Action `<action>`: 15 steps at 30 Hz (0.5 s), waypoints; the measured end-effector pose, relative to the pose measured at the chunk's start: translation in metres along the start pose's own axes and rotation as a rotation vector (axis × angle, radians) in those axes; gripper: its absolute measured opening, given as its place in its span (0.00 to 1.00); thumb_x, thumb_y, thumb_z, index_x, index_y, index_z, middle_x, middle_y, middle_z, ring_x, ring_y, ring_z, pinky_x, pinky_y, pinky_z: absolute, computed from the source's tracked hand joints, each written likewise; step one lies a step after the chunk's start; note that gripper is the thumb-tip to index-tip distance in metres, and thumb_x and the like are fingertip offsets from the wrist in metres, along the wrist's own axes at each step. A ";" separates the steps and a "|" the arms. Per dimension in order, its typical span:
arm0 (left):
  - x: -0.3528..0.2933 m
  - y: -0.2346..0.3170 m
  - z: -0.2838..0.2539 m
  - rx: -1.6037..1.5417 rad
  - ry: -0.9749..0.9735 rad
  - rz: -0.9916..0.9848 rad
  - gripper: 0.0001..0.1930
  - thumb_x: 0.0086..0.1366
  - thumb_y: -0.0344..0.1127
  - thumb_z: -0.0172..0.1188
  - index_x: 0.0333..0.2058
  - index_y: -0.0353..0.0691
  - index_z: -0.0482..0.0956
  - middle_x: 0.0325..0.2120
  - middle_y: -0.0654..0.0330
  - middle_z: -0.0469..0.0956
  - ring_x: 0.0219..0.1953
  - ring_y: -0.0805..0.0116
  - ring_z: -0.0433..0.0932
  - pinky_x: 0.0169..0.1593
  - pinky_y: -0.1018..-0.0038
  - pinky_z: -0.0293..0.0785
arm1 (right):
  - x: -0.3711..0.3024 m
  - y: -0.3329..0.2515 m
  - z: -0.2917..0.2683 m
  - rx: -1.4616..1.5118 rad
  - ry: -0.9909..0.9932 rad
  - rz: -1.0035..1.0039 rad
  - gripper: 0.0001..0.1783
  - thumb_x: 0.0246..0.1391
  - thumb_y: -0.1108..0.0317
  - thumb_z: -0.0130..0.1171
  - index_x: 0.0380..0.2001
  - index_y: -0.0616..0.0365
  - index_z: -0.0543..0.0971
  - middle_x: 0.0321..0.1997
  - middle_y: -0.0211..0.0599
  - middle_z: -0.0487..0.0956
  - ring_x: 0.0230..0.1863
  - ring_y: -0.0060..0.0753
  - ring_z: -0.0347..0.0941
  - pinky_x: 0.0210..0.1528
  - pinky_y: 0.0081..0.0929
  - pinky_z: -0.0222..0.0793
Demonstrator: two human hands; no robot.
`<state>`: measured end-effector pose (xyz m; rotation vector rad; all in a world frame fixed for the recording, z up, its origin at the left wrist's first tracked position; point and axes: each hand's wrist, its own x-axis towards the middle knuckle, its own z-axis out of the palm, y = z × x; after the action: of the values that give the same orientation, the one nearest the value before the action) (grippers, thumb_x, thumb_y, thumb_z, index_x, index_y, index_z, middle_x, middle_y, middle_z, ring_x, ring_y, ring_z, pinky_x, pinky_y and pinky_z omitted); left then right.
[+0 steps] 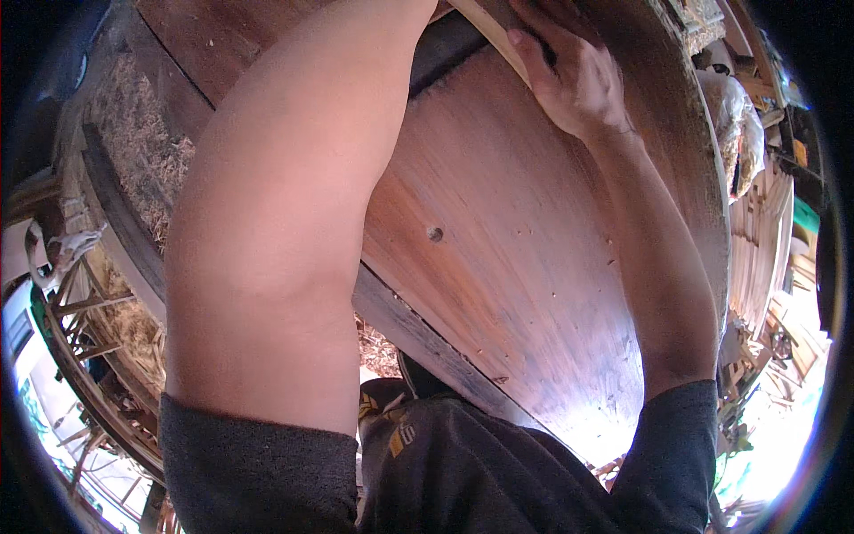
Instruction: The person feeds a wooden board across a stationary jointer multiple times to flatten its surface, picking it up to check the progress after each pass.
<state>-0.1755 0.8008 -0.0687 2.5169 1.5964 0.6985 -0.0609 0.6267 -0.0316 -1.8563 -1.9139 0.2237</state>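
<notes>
My right hand (574, 84) is at the top, right of centre, above a broad reddish-brown wooden board (498, 187). Its thumb lies along a narrow pale wooden strip (495, 37) and the fingers curl in beside it, partly in shadow and cut by the upper edge. My left forearm reaches up across the picture and leaves at the top, so the left hand is out of sight. Between the arms, the board shows a small round dark hole (435, 234) and several tiny marks. A dark band (445, 44) crosses the board near the strip.
Wood shavings (133, 133) lie at the left, behind a dark curved wooden edge (111, 182). A clear plastic bag (737, 125) and stacked wood pieces (761, 240) stand at the right. Another plank edge (427, 343) runs diagonally close to my body.
</notes>
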 end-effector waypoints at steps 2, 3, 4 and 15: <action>0.005 -0.007 -0.002 0.009 -0.020 0.002 0.37 0.75 0.56 0.42 0.73 0.37 0.54 0.76 0.49 0.50 0.77 0.52 0.47 0.78 0.56 0.39 | 0.006 -0.004 0.002 0.030 -0.060 0.095 0.23 0.60 0.63 0.57 0.56 0.59 0.81 0.43 0.60 0.83 0.45 0.62 0.82 0.47 0.45 0.77; 0.007 -0.010 -0.004 -0.008 -0.035 -0.013 0.37 0.75 0.56 0.42 0.73 0.38 0.54 0.76 0.50 0.50 0.78 0.52 0.46 0.78 0.55 0.39 | 0.009 -0.005 0.004 0.010 -0.054 0.078 0.23 0.61 0.63 0.56 0.56 0.59 0.81 0.45 0.60 0.83 0.47 0.61 0.81 0.49 0.44 0.77; 0.010 -0.013 -0.005 -0.024 -0.051 -0.028 0.37 0.75 0.57 0.42 0.74 0.38 0.54 0.76 0.50 0.50 0.78 0.53 0.46 0.78 0.55 0.39 | 0.012 -0.006 0.005 -0.009 -0.050 0.060 0.22 0.61 0.63 0.56 0.56 0.60 0.81 0.47 0.61 0.82 0.49 0.61 0.81 0.51 0.44 0.76; 0.032 -0.035 -0.010 0.091 -0.084 0.013 0.36 0.73 0.55 0.45 0.73 0.42 0.57 0.76 0.51 0.50 0.78 0.53 0.46 0.78 0.54 0.40 | 0.047 -0.009 0.020 -0.005 0.035 -0.036 0.21 0.64 0.64 0.53 0.54 0.63 0.81 0.53 0.60 0.81 0.56 0.62 0.77 0.59 0.44 0.73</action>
<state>-0.1976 0.8430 -0.0594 2.5840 1.6211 0.5247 -0.0766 0.6757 -0.0356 -1.8150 -1.9240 0.1741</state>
